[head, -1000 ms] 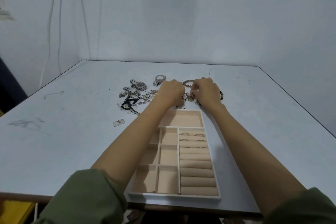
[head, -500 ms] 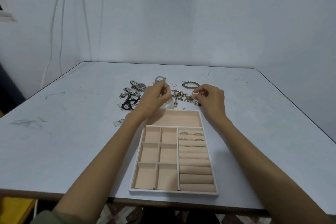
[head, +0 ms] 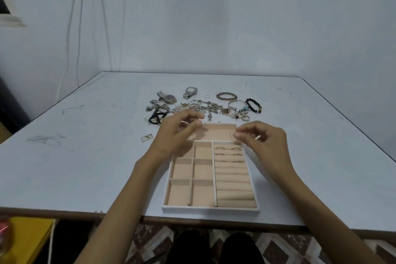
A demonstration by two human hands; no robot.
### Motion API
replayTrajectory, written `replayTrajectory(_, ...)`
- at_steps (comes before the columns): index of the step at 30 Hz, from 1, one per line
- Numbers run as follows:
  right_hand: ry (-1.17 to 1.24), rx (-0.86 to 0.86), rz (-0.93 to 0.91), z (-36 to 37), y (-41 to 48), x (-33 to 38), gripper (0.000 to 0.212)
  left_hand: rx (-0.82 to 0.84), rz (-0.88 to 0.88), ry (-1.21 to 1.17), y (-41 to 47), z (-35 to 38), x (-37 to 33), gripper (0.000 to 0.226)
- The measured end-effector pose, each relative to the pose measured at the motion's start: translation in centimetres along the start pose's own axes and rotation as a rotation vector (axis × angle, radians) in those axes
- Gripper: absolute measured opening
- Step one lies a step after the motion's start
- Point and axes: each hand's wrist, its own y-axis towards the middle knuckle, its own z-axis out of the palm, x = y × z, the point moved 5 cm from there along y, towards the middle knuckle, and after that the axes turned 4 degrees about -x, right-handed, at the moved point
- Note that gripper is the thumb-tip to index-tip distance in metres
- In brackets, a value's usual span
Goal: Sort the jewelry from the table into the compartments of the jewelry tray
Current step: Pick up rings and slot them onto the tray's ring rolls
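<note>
A beige jewelry tray (head: 211,209) with square compartments on the left and ring rolls on the right lies near the table's front edge. Several rings (head: 219,147) sit in the top ring rolls. My left hand (head: 175,135) hovers over the tray's top-left part and pinches a thin ring (head: 203,123). Over the wide top compartment, my right hand (head: 263,141) pinches another thin ring (head: 232,134). Beyond the tray lies a pile of jewelry (head: 205,108): chains, watches (head: 190,91) and bracelets (head: 226,95).
A black beaded bracelet (head: 253,105) and a silver bangle (head: 235,104) lie at the pile's right. A black cord piece (head: 156,117) and a small clear packet (head: 147,137) lie left of the tray. A yellow object (head: 27,236) stands below the table's front-left edge.
Both hands have drawn back from the jewelry pile toward me and now hover over the tray's upper part, each pinching a thin ring.
</note>
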Motion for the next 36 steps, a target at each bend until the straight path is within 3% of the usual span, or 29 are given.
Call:
replayTrajectory(6,-0.15,0.082,-0.134,-1.2,-2.6,0.5,0.01,0.036,0.074,0.058,-0.4,0.4,-0.6,0.015)
replayTrajectory(16,-0.362,0.177,-0.265,-0.9,-3.8,0.4,0.006,0.023,0.012,0.049,-0.8,0.3,0.3,0.012)
replayTrajectory(32,-0.232,0.266,-0.115,-0.5,-3.5,-0.4,0.005,0.036,0.003,0.037,-0.9,0.3,0.5,0.012)
replayTrajectory(36,-0.163,0.186,-0.034,-1.3,-3.1,-0.7,0.009,0.034,0.013,0.044,-0.9,0.3,0.5,0.013)
